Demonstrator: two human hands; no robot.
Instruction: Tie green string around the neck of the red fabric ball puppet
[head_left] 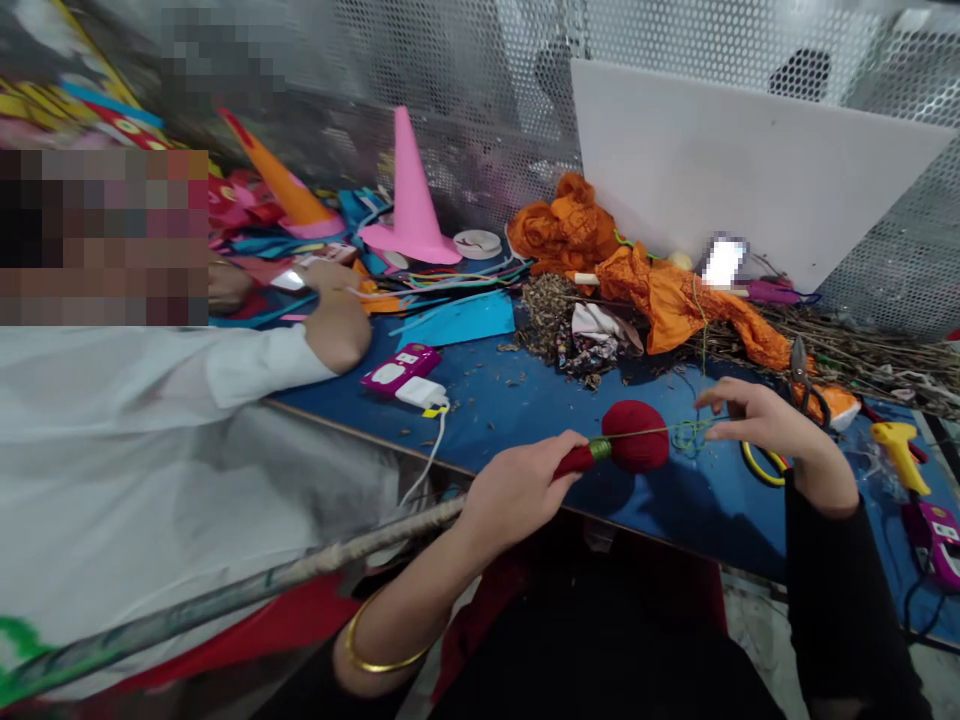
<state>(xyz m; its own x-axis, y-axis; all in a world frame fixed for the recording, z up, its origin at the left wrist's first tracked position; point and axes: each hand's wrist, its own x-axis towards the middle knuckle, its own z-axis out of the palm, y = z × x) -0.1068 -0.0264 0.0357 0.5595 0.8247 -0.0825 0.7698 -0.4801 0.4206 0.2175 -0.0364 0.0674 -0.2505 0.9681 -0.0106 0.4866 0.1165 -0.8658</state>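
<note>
Left hand: the left hand [517, 492] is closed around the neck of the red ball [634, 436], where the ball narrows to a red stem bound with green winding; a gold bangle [375, 655] sits on that forearm.
Right hand: the right hand [754, 418] hovers just right of the red ball, thumb and fingertips pinched together on the green thread [686, 432]; the remaining fingers are spread.
Red ball: held just above the near edge of the blue table [525, 400], stem pointing left into the left hand.
Green thread: runs taut from the ball's neck across its top to the right hand, where it bunches into a small tangle.
Long stick: a pale, worn stick [225, 600] leads away from the left hand, down and to the left of the red ball.
Behind the ball: orange cloth [675, 300], a heap of dry twigs [847, 345] and a white board [720, 170].
Right of the ball: scissors [804, 385] with yellow handles, then a yellow glue gun [898, 450].
Left of the ball: a magenta phone [401, 366] and white charger [421, 392], a pink cone [411, 195], an orange cone [281, 185].
Other person: a white sleeve [225, 365] rests on the table well left of the ball, that hand among paper scraps.
</note>
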